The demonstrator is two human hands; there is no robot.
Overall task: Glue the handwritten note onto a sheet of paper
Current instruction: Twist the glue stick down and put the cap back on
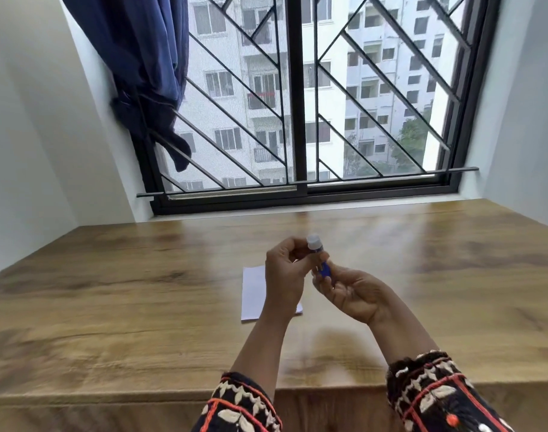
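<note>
A small glue stick point(317, 251) with a white cap end at the top and a blue part lower down is held above the wooden table. My left hand point(285, 272) grips its upper white part with thumb and fingers. My right hand point(347, 291) holds the blue lower part point(324, 269) between its fingertips. A white sheet of paper point(253, 291) lies flat on the table under my left hand and forearm, which hide part of it. I cannot make out any handwriting or a separate note.
The wooden table point(142, 275) runs up to a window sill with a barred black window point(297, 120) behind it. A dark blue curtain point(142, 73) hangs at the left. White walls close in both sides.
</note>
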